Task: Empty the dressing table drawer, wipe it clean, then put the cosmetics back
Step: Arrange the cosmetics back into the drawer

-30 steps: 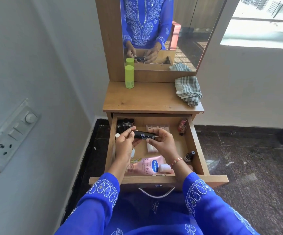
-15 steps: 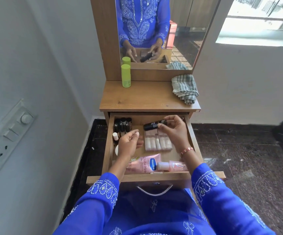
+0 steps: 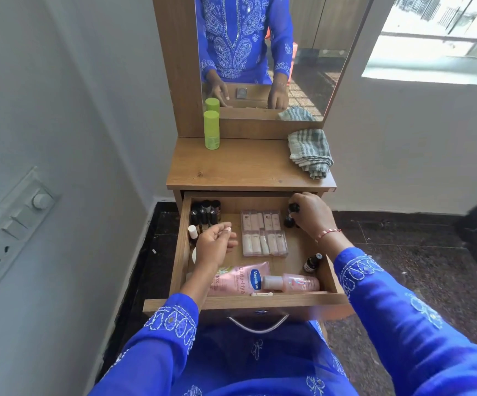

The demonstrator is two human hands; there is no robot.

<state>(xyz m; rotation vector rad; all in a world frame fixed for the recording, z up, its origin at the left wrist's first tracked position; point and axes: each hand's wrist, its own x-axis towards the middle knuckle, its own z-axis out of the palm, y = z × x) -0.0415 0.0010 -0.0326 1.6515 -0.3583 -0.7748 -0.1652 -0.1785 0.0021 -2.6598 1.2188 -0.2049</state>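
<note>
The drawer (image 3: 260, 300) of the dressing table stands pulled out, a shallow wooden box with a curved metal handle (image 3: 258, 324) on its front. The right hand (image 3: 311, 214) reaches into the back right corner and is closed around a small dark bottle (image 3: 291, 215), which stands upright with its base at the drawer floor. The left hand (image 3: 214, 244) hovers over the left side of the drawer, fingers loosely curled, thumb and forefinger close together, holding nothing.

In the back left corner a cluster of dark bottles (image 3: 205, 211) stands upright, with a small white-capped bottle (image 3: 193, 232) just in front of them. A clear case of pale lipsticks (image 3: 263, 232) lies flat in the middle. Along the front lies a pink Vaseline tube (image 3: 241, 278) on its side, and beside it a pink bottle with a pale cap (image 3: 291, 282), also lying down. A small dark dropper bottle (image 3: 311, 262) leans against the right wall.

On the counter (image 3: 245, 167) above, a green bottle (image 3: 211, 130) stands at the back left and a folded checked cloth (image 3: 310, 152) rests at the right edge, below the mirror (image 3: 311, 52).
</note>
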